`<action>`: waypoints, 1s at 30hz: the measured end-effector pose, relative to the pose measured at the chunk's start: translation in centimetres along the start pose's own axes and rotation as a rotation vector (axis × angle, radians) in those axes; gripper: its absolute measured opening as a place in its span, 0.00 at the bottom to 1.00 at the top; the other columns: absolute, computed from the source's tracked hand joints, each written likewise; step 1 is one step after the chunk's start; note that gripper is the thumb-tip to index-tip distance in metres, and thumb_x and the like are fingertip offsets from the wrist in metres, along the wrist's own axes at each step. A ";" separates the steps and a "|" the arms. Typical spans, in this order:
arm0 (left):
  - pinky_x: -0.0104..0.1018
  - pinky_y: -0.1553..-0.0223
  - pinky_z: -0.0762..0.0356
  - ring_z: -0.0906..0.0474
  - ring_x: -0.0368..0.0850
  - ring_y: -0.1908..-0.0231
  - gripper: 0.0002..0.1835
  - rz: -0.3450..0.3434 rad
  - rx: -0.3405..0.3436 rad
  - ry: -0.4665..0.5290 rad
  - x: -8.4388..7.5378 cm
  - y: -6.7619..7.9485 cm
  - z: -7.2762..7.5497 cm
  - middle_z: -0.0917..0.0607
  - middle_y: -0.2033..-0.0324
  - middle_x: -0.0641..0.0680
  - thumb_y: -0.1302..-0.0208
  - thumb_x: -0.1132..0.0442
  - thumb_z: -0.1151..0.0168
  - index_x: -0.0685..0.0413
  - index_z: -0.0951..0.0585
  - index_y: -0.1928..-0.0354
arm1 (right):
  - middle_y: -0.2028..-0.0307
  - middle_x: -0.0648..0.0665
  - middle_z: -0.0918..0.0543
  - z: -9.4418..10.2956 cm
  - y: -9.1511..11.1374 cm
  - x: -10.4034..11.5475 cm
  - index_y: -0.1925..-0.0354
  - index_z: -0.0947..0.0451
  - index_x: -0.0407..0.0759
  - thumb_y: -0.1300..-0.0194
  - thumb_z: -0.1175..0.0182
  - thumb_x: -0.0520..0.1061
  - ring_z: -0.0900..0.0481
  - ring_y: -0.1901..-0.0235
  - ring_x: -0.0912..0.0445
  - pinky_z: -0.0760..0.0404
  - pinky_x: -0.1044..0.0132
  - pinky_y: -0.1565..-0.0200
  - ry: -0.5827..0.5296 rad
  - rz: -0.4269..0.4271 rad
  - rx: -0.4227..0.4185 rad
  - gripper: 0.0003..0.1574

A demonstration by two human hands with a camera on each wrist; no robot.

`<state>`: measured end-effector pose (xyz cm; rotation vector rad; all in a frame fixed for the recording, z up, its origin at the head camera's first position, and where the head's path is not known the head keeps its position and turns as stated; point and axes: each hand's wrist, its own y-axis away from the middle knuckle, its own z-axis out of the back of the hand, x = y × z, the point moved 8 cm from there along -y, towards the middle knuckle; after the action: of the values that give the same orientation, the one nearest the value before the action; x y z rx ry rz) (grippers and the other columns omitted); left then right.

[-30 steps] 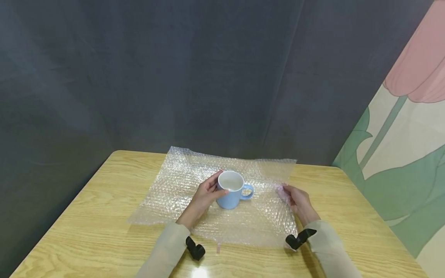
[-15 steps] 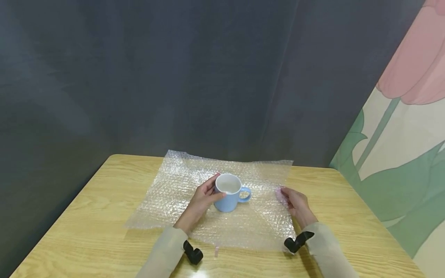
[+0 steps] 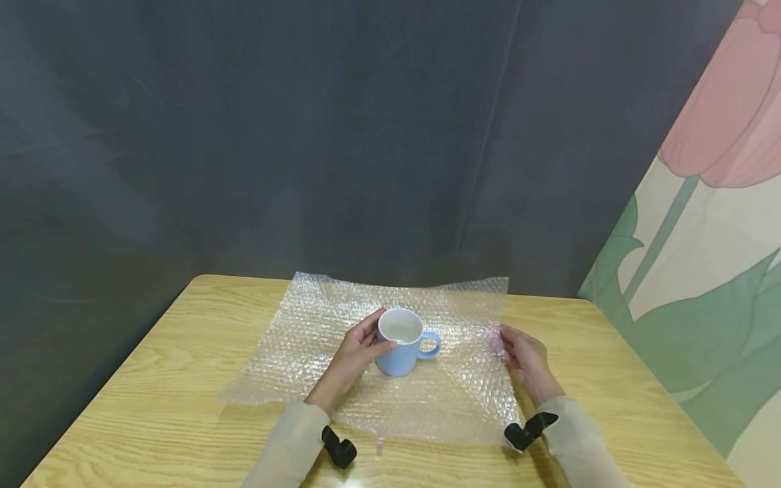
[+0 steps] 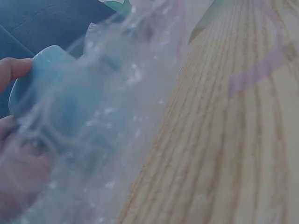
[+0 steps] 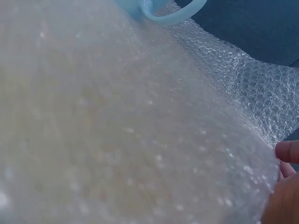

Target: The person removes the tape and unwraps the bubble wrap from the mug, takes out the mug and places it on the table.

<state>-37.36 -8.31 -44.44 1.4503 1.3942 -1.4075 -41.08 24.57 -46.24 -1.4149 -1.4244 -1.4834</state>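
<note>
A light blue mug (image 3: 398, 357) with a white inside stands upright on a sheet of bubble wrap (image 3: 427, 413), its handle toward the right. My left hand (image 3: 350, 359) grips the mug from the left, thumb on the near side and fingers around the far side. At the right edge of the sheet, my right hand (image 3: 529, 359) pinches the bubble wrap beside a pinkish patch (image 3: 494, 342). In the left wrist view, the wrap hides part of the mug (image 4: 70, 93). The mug handle (image 5: 175, 16) appears at the top of the right wrist view.
The sheet lies on a wooden table (image 3: 152, 393), its far edge close to a dark curtain (image 3: 342, 135). A strip of pink tape (image 3: 379, 445) sticks out from the sheet's near edge. At the right hangs a floral cloth (image 3: 714, 271).
My right hand has shifted slightly right, still pinching the wrap's edge. The left hand and mug stay in place on the sheet; the head view has tilted a little.
</note>
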 end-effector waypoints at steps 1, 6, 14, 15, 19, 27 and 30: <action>0.39 0.34 0.43 0.44 0.56 0.31 0.39 -0.002 -0.002 -0.003 0.0 0.0 0.0 0.36 0.32 0.64 0.40 0.72 0.34 0.62 0.40 0.28 | 0.72 0.55 0.16 0.1 0.0 0.1 0.59 0.19 0.47 0.29 0.45 0.41 0.21 0.73 0.66 0.26 0.78 0.74 -0.005 0.009 0.001 0.07; 0.40 0.33 0.44 0.44 0.56 0.31 0.39 -0.033 0.006 -0.029 -0.3 0.2 -0.2 0.36 0.32 0.64 0.41 0.72 0.34 0.64 0.40 0.29 | 0.72 0.54 0.15 0.3 0.3 0.7 0.65 0.17 0.49 0.30 0.44 0.39 0.19 0.71 0.65 0.22 0.79 0.70 -0.050 0.076 -0.016 0.10; 0.44 0.33 0.46 0.45 0.57 0.31 0.39 -0.089 0.003 -0.123 -1.3 0.2 -0.5 0.37 0.31 0.64 0.41 0.73 0.34 0.67 0.40 0.29 | 0.68 0.52 0.14 -0.1 0.8 3.1 0.60 0.20 0.43 0.31 0.42 0.37 0.16 0.65 0.62 0.19 0.71 0.57 -0.075 0.265 -0.078 0.05; 0.44 0.33 0.46 0.45 0.58 0.31 0.39 -0.097 0.001 -0.139 -1.4 0.2 -0.5 0.37 0.31 0.65 0.41 0.73 0.34 0.67 0.40 0.29 | 0.67 0.51 0.14 -0.2 0.8 3.4 0.57 0.20 0.41 0.32 0.41 0.37 0.16 0.64 0.62 0.19 0.71 0.56 -0.081 0.281 -0.085 0.06; 0.45 0.32 0.49 0.48 0.56 0.30 0.40 -0.098 -0.008 -0.174 -1.9 0.1 -0.5 0.38 0.30 0.63 0.42 0.72 0.33 0.68 0.40 0.29 | 0.66 0.52 0.14 -0.9 1.3 4.6 0.46 0.24 0.30 0.32 0.40 0.38 0.16 0.63 0.62 0.19 0.70 0.56 -0.049 0.308 -0.088 0.18; 0.51 0.32 0.50 0.49 0.55 0.29 0.42 -0.115 -0.041 -0.361 -3.5 0.9 -0.3 0.38 0.30 0.58 0.43 0.65 0.29 0.61 0.38 0.29 | 0.63 0.50 0.14 -3.6 3.4 6.4 0.43 0.29 0.22 0.32 0.39 0.40 0.15 0.60 0.58 0.20 0.66 0.53 -0.015 0.443 0.098 0.26; 0.56 0.33 0.47 0.46 0.56 0.30 0.43 -0.122 -0.068 -0.471 -4.4 1.5 -0.1 0.36 0.30 0.57 0.44 0.61 0.27 0.56 0.37 0.28 | 0.60 0.49 0.14 -4.8 4.4 7.0 0.45 0.29 0.22 0.31 0.40 0.41 0.15 0.58 0.56 0.20 0.64 0.52 -0.003 0.478 0.172 0.25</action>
<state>-35.24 -9.58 -40.46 0.9202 1.2227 -1.6305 -39.78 20.64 -37.66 -1.5147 -1.0837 -1.0314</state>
